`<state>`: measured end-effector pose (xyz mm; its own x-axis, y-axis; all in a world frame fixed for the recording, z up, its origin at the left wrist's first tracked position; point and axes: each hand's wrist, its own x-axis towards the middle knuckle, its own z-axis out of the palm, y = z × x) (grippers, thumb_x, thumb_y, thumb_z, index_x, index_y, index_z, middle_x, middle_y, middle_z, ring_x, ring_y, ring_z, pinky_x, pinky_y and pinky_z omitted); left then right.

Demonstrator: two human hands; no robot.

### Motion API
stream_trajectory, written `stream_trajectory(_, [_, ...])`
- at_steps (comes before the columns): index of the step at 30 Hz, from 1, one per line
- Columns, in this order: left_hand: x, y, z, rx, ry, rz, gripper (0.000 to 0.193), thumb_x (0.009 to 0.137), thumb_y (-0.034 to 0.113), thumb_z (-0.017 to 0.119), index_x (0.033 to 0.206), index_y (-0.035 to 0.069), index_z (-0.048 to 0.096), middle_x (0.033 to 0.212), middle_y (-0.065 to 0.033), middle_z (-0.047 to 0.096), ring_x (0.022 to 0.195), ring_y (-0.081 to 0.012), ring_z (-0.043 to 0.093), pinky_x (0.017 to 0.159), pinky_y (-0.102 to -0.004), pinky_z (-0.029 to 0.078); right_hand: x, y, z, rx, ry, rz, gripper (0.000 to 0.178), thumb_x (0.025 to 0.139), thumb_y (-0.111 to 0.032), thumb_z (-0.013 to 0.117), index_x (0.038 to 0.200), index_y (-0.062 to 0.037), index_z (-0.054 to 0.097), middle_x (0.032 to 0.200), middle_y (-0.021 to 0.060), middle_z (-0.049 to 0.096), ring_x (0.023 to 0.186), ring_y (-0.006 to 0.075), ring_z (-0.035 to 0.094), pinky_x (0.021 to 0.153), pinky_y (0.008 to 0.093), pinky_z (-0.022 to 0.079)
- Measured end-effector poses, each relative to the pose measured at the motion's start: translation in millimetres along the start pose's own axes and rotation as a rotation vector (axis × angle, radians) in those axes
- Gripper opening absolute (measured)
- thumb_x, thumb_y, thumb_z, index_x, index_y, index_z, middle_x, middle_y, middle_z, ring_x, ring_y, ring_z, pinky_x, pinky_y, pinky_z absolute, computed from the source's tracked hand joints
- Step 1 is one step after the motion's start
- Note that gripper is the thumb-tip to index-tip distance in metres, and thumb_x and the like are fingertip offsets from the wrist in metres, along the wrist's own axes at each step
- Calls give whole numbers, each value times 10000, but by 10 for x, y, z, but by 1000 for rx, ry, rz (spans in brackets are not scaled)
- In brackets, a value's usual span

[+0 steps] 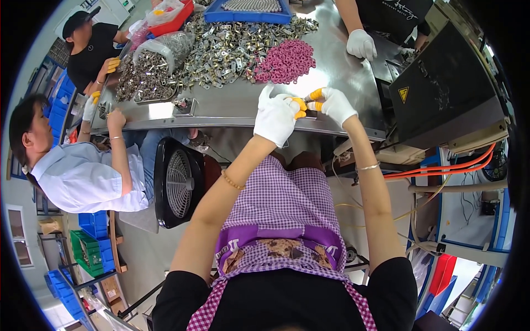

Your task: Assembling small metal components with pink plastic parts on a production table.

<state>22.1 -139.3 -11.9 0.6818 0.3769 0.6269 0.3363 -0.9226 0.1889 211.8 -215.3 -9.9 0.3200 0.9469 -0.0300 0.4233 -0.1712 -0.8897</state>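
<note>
Both my hands wear white gloves with orange-yellow fingertips and meet at the near edge of the metal table [221, 110]. My left hand [276, 117] is closed, its thumb and fingers pinched together, and my right hand [335, 106] pinches from the other side. Between the fingertips a bit of small silvery metal shows, too small and covered to name. Just beyond my hands lies a heap of pink rings [287, 62]. Left of it spreads a large pile of small metal fittings [221, 52].
A blue tray [248, 17] stands at the back. A plastic bag [160, 52] rests near more metal pieces at left, beside a small metal block [185, 106]. A dark machine cabinet [447, 83] stands at right. Co-workers sit left; another's gloved hand [361, 44] is across the table.
</note>
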Motion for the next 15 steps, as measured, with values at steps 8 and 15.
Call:
stream_trajectory(8, [254,35,-36,43,56,-141,228,785,237,565,902,90,695,908,-72,685,919,-255,610,1034,-430,297,-147,-160,137,-44,160,-29,310,745,4,712,1050,2,656,884,73,659,738,162,589,711,266,488])
stream_trajectory(15, [371,149,246,177,-184,-222,239,748,277,561,849,105,693,849,-85,674,862,-272,610,947,-422,338,-107,53,87,-9,157,-44,293,717,-26,732,997,-4,647,893,83,664,733,207,599,714,292,483])
